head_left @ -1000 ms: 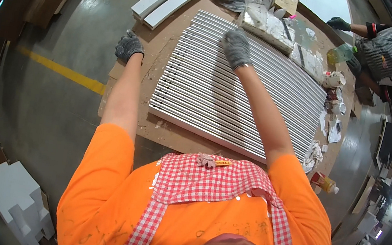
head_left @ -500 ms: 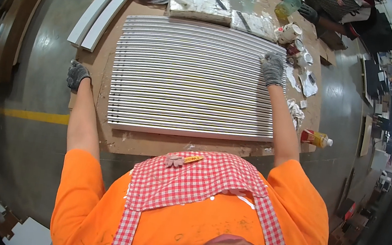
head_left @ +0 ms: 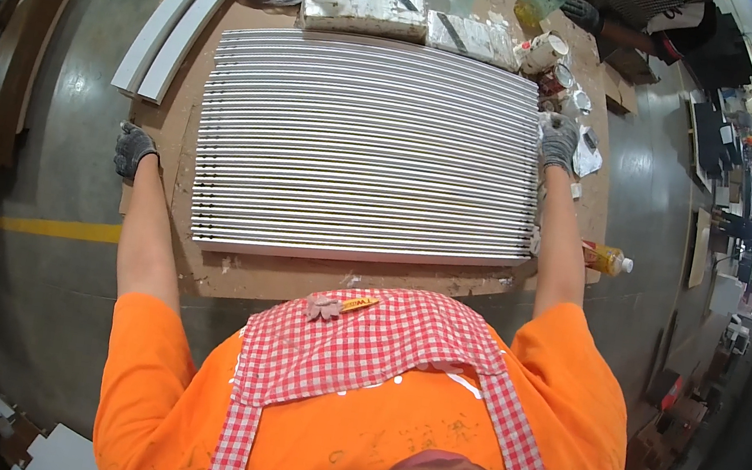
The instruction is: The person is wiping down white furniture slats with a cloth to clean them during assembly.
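Head view: a white slatted panel (head_left: 368, 152) lies flat on a brown board tabletop (head_left: 294, 272), filling the middle of the picture. The gloved left hand (head_left: 133, 150), at nine o'clock from the panel, curls closed over the tabletop's left edge, apart from the panel. The gloved right hand (head_left: 559, 143), at three o'clock, rests on the panel's right end, fingers bent; whether it grips cannot be told. Two white curved strips (head_left: 188, 2) lie at eleven o'clock. An orange-filled bottle (head_left: 605, 259) lies at four o'clock.
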A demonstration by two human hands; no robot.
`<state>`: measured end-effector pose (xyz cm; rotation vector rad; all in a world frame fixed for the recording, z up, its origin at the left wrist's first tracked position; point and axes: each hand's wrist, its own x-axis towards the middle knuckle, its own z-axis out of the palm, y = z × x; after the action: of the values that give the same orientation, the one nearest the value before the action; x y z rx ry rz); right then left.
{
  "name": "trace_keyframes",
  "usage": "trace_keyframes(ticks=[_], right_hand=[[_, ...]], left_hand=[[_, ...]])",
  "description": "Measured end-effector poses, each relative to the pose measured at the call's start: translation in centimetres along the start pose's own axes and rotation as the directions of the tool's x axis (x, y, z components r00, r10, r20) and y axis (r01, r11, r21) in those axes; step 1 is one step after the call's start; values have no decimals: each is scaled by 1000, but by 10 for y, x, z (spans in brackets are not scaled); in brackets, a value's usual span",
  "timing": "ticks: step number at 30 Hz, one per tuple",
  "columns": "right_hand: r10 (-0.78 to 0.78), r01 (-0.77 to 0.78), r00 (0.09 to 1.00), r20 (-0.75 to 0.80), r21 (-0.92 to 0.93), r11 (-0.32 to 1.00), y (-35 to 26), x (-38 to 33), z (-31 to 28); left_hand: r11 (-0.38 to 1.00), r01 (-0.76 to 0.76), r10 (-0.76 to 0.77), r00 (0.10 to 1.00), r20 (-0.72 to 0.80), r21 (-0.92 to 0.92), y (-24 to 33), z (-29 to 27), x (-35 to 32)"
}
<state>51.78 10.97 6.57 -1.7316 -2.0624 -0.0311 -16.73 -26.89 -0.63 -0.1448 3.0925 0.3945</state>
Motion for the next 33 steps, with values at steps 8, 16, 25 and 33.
trace_keyframes(ticks=[8, 16, 25, 33], right_hand=[[194, -198, 980, 53, 84, 977, 6, -17, 1], [175, -184, 983, 60, 196, 963, -12, -26, -14], [-63, 52, 991, 119, 94, 994, -33, -20, -7], [-280, 196, 908, 313, 273, 942, -114, -36, 9]], left_hand=[[1000, -8, 8, 1000, -9, -14, -4, 8, 4], [999, 13, -14, 1000, -11, -31, -6, 6, 2], [1000, 11, -11, 1000, 5, -27, 0, -5, -5], [1000, 24, -24, 999, 31, -3, 2, -4, -2]])
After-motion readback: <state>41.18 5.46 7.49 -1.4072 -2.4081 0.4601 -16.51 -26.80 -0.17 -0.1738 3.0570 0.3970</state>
